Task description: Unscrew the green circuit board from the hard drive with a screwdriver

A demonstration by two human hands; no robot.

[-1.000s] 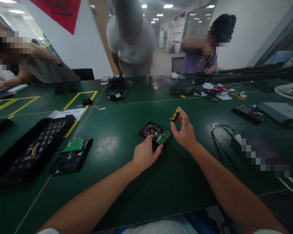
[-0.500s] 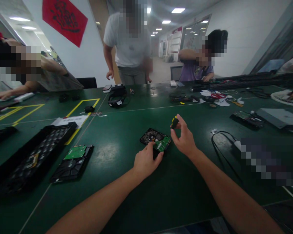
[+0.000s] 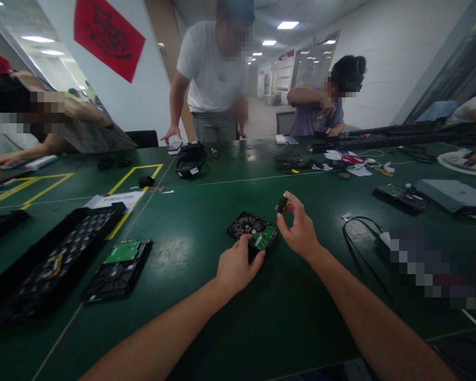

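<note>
Fingertips of the right hand (image 3: 300, 231) pinched a small black-and-yellow screwdriver (image 3: 282, 203) just above the black hard drive (image 3: 246, 225) on the dark green table (image 3: 206, 206). The left hand (image 3: 236, 265) gripped the drive's near edge. Its green circuit board (image 3: 264, 237) remained mounted, so removal looked unfinished.

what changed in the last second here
A standing co-worker's hand came down to the far edge of the table beside a phone. The right hand stayed pinched on the yellow-black screwdriver over the hard drive, and the left hand stayed on the drive's near edge; neither visibly moved.
</note>
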